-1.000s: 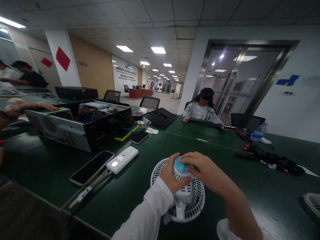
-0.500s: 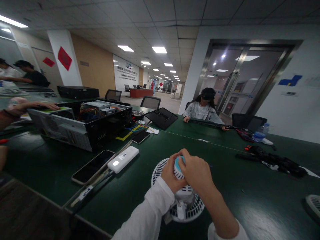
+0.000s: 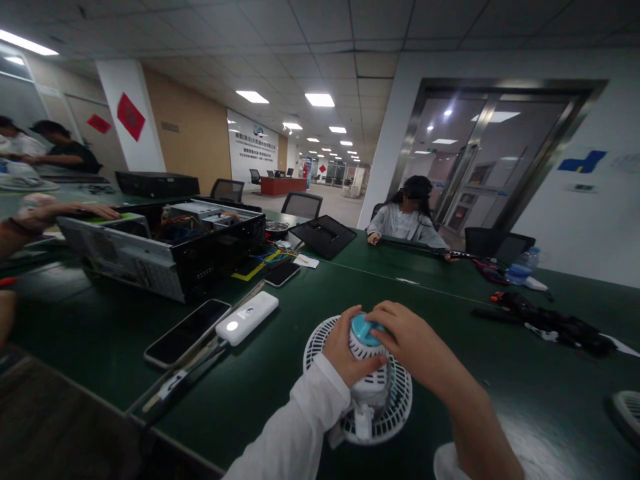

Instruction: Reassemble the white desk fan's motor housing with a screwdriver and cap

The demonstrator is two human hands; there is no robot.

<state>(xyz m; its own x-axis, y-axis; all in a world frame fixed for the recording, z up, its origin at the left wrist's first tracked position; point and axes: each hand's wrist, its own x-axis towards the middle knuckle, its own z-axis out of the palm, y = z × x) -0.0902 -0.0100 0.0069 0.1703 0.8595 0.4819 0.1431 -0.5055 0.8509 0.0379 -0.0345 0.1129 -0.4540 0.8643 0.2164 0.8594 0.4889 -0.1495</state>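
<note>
A white fan (image 3: 379, 380) lies grille-down on the green table, its motor housing pointing up. On top of the housing sits a turquoise knob (image 3: 364, 330) with a raised ridge. My left hand (image 3: 345, 350) is wrapped round the slotted housing from the left, thumb across the near side. From the right, my right hand (image 3: 407, 337) has its fingers on the ridge of the knob; its palm is off the fan. A white bracket (image 3: 363, 421) shows at the near side of the housing.
To the left lie a white power bank (image 3: 247, 318) and two phones (image 3: 187, 333). Behind them stands an open computer case (image 3: 175, 250), with another person's hand (image 3: 85, 211) on it. A person (image 3: 410, 217) sits across the table near a water bottle (image 3: 523, 265) and a black strap bundle (image 3: 555, 320).
My right hand has shifted right and opened off the housing, uncovering more of the turquoise knob, its fingers now at the ridge. The left hand still holds the housing.
</note>
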